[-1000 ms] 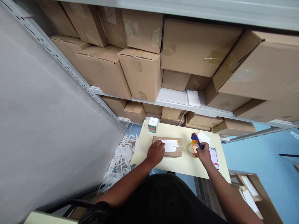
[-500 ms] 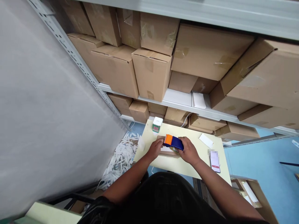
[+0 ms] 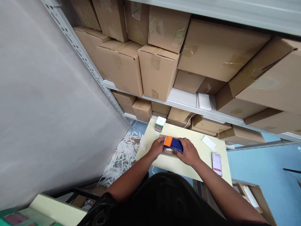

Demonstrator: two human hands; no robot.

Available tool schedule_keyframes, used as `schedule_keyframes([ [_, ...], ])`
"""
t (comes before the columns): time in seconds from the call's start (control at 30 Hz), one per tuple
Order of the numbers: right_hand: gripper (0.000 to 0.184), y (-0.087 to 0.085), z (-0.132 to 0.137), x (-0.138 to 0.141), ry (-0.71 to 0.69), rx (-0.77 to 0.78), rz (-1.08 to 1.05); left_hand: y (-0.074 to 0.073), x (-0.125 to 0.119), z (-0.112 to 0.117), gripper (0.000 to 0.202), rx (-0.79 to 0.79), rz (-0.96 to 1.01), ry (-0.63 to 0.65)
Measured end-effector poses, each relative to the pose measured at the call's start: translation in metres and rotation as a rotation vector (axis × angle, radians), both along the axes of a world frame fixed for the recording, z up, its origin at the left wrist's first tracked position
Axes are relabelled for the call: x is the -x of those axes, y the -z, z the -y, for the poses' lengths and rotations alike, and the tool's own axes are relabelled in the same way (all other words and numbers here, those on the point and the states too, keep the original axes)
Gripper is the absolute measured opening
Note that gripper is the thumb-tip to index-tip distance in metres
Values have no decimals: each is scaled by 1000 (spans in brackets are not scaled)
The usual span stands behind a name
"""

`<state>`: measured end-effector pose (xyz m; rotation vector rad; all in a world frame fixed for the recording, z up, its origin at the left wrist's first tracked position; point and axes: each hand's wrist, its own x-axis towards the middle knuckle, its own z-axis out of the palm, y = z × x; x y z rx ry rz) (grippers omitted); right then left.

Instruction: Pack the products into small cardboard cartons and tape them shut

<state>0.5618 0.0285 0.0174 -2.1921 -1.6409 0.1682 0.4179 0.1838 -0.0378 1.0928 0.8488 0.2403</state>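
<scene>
A blue tape dispenser with an orange front (image 3: pixel 176 144) lies over a small flat cardboard box (image 3: pixel 171 154) near the front edge of the table. Wrapped around the dispenser's blue right end is my right hand (image 3: pixel 189 152). My left hand (image 3: pixel 156 148) is closed at the orange end, by the box's left side; whatever its fingertips pinch is hidden. A pale label shows partly on the box under the dispenser.
On the pale yellow table (image 3: pixel 197 163) stand a green and white box (image 3: pixel 160 124), a white card (image 3: pixel 209 142) and a phone (image 3: pixel 216 164). Shelves of cartons (image 3: pixel 158 73) rise behind. Paper strips (image 3: pixel 122 155) cover the floor at left. An open carton (image 3: pixel 261 197) sits at lower right.
The dispenser and my right hand have shifted slightly left, and the dispenser sits closer to my left hand. The camera view has also moved a little.
</scene>
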Motion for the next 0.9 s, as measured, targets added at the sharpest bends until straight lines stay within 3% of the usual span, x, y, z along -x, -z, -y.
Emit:
schedule_keyframes([
  [0.23,55,-7,-10,1,41,132,60,-1,-4,-4,35,-64,-63,-6],
  [0.5,58,-16,-2,-7,-3,169,121,2,9,-30,33,-200,-84,5],
  [0.7,63,-15,6,-9,-34,203,114,24,34,-42,34,-330,-204,-35],
  [0.9,66,-17,-14,8,-68,247,113,58,45,-41,34,-497,-300,-44],
])
